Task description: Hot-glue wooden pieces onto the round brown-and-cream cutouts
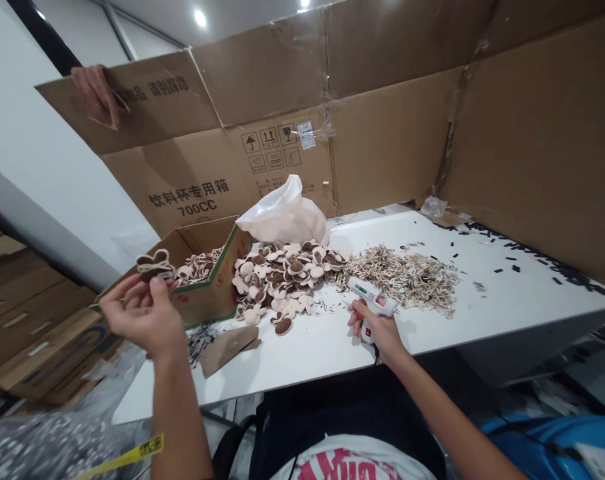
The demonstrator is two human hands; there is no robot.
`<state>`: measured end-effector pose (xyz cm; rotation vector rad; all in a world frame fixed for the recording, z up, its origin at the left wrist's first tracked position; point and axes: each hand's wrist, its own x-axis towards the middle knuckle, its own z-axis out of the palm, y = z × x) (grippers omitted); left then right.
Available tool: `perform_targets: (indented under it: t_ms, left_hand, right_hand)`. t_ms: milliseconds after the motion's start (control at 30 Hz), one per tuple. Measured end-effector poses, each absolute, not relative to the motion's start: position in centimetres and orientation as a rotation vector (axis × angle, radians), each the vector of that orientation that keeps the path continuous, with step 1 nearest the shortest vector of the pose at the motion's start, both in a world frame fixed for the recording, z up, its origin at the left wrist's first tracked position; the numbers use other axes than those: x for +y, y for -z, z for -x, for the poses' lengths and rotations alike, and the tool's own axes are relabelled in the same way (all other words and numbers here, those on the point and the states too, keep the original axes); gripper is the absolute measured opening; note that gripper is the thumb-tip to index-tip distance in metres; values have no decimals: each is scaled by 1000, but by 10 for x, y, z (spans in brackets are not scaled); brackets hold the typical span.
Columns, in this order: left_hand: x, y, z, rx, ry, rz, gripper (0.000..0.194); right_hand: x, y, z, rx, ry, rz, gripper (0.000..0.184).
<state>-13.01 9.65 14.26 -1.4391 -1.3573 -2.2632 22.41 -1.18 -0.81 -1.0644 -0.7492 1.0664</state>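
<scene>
My left hand [147, 310] is raised at the left, pinching a brown felt piece [155, 265] with a cream edge, rounded ears and a small string bow. Behind it stands an open cardboard box [207, 303] holding many similar pieces. A white glue gun [372, 297] is gripped in my right hand [375, 327], its nozzle pointing left over the table. In front of the nozzle spreads a heap of brown and cream felt pieces [282, 273]. One loose brown piece [282, 325] lies at the heap's near edge. Beyond the gun is a pile of short cream string bits [402, 273].
Tall cardboard panels [392, 127] wall in the back and right of the white table [307, 363]. A white plastic bag [287, 213] stands behind the heap. Black bits [515, 268] lie scattered at right. Another person's hand [99, 93] hangs over the panel's top left edge.
</scene>
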Motion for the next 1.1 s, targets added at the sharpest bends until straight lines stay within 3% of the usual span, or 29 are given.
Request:
perform_targets:
  t_ms: [133,267,567,1100]
  left_hand:
    - [120,-148,153,-1823,1864,1455,35]
    - [84,-116,114,-1666,1650,1566,15]
    - [31,-22,35,-1815,1458,2295,30]
    - [22,-9,26,-1914,1071,2248,22]
  right_hand:
    - [-11,10,-225,-735,-1086,1060,41]
    - [-12,12,-225,-744,-1106,1052,41]
    - [-14,5,-223,-776,-1109,1092,46]
    - [-24,-5,-231,-1166,-1231,1200,44]
